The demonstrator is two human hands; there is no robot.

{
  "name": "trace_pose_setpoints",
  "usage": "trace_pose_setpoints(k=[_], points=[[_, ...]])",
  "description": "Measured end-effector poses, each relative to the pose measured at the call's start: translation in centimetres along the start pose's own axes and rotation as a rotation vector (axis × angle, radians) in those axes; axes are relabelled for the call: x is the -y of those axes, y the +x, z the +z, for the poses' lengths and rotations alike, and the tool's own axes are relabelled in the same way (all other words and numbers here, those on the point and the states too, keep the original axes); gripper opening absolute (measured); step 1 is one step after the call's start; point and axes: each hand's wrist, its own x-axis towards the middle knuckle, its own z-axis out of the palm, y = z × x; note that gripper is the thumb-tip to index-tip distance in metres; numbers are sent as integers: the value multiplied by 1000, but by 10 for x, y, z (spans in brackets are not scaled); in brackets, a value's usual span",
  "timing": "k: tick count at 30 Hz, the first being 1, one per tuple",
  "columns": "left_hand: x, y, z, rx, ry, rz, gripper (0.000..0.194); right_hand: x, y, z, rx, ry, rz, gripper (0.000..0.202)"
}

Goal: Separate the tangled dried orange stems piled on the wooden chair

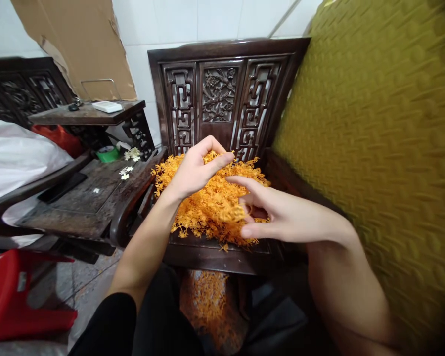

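A heap of small orange plastic flower sprigs (207, 207) lies on the seat of a dark carved wooden chair (222, 94). My left hand (195, 170) reaches into the top of the heap, thumb and fingers pinched on a sprig. My right hand (270, 212) hovers over the heap's right side, holding a small orange cluster (232, 213) between thumb and fingers, the other fingers spread.
More orange sprigs (207, 301) lie below the chair's front edge between my knees. A yellow-green cushion (378, 138) stands at the right. Left are a dark side table (81, 198) with white flowers (131, 155), green tape roll (107, 154), and a red stool (18, 296).
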Motion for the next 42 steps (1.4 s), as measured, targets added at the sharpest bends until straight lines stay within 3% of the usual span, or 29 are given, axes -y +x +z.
trace_pose_setpoints(k=[2, 6, 12, 14, 17, 19, 21, 23, 24, 27, 29, 33, 35, 42], points=[[-4, -2, 1, 28, 19, 41, 35, -2, 9, 3, -134, 63, 8, 51], [-10, -6, 5, 108, 61, 26, 36, -4, 30, 17, -532, -30, -45, 42], [-11, -8, 21, 5, 108, -51, 33, -4, 40, 29, -725, -144, -169, 35], [-5, -3, 21, -96, 104, -88, 33, -1, 37, 33, -756, -180, -222, 35], [10, 8, 6, -338, 33, -199, 39, 5, 29, 42, -672, -222, -341, 37], [17, 12, -9, -415, -58, -255, 39, 7, 24, 45, -513, -196, -363, 39], [18, 12, -20, -386, -114, -227, 35, 8, 22, 42, -223, -142, -321, 35], [11, 8, -23, -337, -131, -190, 29, 7, 22, 36, 82, -123, -248, 18], [6, 5, -21, -316, -129, -189, 26, 7, 23, 32, 175, -128, -215, 17], [-7, 1, -14, -265, -116, -239, 20, 8, 24, 22, 212, -100, -161, 22], [-11, -1, -11, -218, -117, -257, 20, 9, 23, 17, 123, -22, -181, 22], [-13, -3, -12, -66, -113, -252, 27, 2, 16, 6, -337, 82, -123, 36], [-14, -5, -13, 5, -120, -274, 37, -3, 12, 3, -493, 125, -93, 33], [-21, -9, -15, 192, -161, -324, 60, -10, 9, 2, -621, 179, -134, 22]])
